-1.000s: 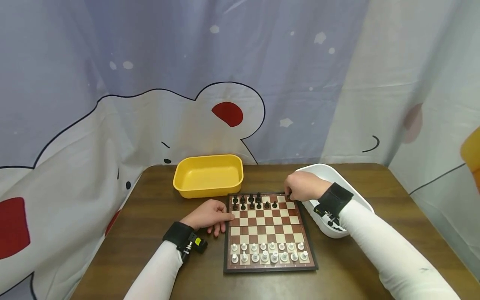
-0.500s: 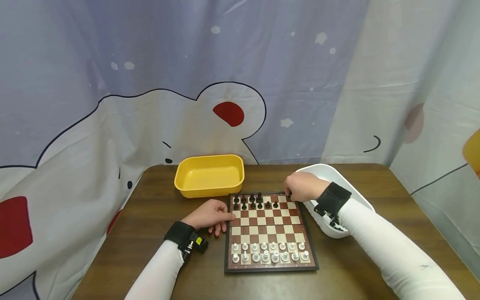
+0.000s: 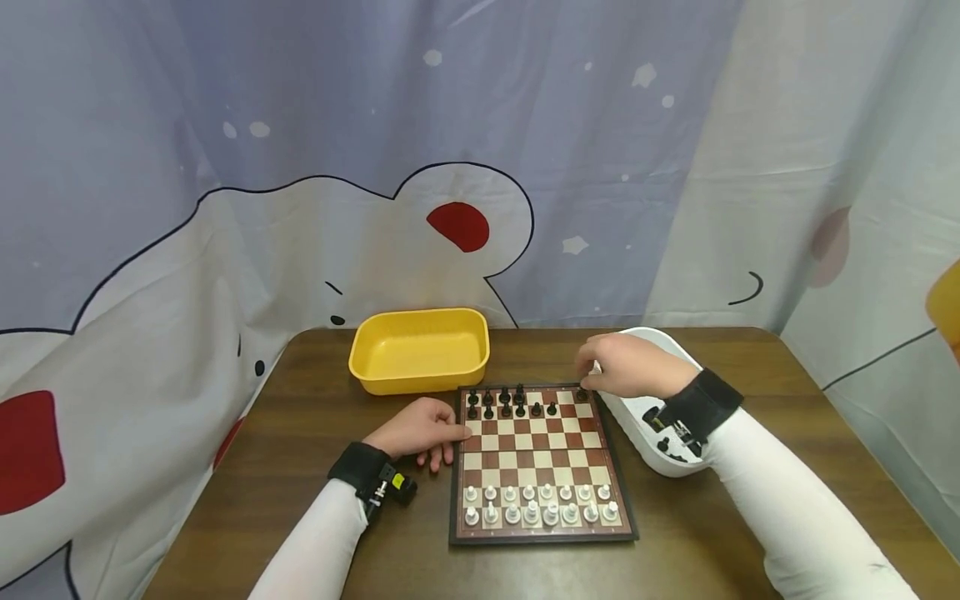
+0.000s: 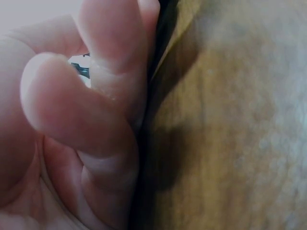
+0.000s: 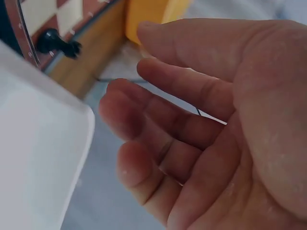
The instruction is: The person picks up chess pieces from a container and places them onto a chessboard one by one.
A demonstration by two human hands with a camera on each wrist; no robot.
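A yellow tray (image 3: 420,385) stands on the table (image 3: 315,392) before a printed curtain (image 3: 360,100).

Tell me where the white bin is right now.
In the head view, the white bin is on the right side of the table, just right of the chessboard; the right hand partly hides its far end.

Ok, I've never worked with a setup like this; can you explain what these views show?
There's no machine: these are a person's bare hands. The wide view comes from a head camera, the two close-ups from the wrists. On the wooden table are a chessboard, a yellow tray and a white tray containing some black pieces. White pieces line the chessboard's near side. The left hand rests on its left edge. The right hand holds nothing, near the black corner piece.
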